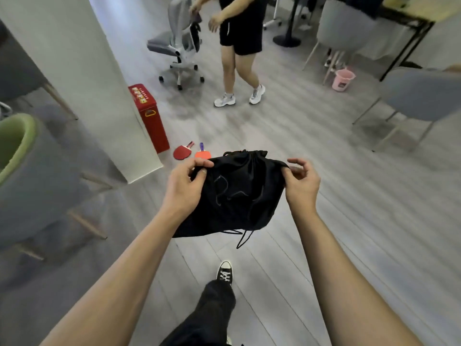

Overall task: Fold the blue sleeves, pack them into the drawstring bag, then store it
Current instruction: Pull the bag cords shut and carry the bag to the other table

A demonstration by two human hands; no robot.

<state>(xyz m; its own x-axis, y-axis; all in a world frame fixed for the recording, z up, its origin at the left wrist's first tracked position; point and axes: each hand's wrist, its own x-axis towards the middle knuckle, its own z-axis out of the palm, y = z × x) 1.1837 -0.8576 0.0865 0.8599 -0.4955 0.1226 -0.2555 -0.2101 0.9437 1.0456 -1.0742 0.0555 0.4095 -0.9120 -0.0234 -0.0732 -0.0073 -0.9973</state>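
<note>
Drawstring bag: black, thin and limp, it hangs in the air between the two hands above the grey plank floor, carried at about waist level in front of the walking person. Its mouth, on the far side, is cinched into a puckered bunch, and a loop of cord dangles from the near edge. The cloth bulges and creases softly, which suggests something soft is inside; no blue sleeves show, so they are probably packed already, though that is only a judgement.

The left hand pinches the bag's left upper edge between thumb and curled fingers. The right hand pinches the right upper edge with thumb and forefinger, its other fingers loosely curled and free. Holding it by both edges keeps the bag spread and level, likely so the closed mouth stays up and nothing slips out while it is carried to wherever it will be stored.

Below, a black trouser leg and a black laced shoe step forward. Further out lie two red table-tennis bats beside a red box standing against a white pillar. Another person in black shorts stands near a grey office chair, and a pink bucket sits under a table at the far right.
</note>
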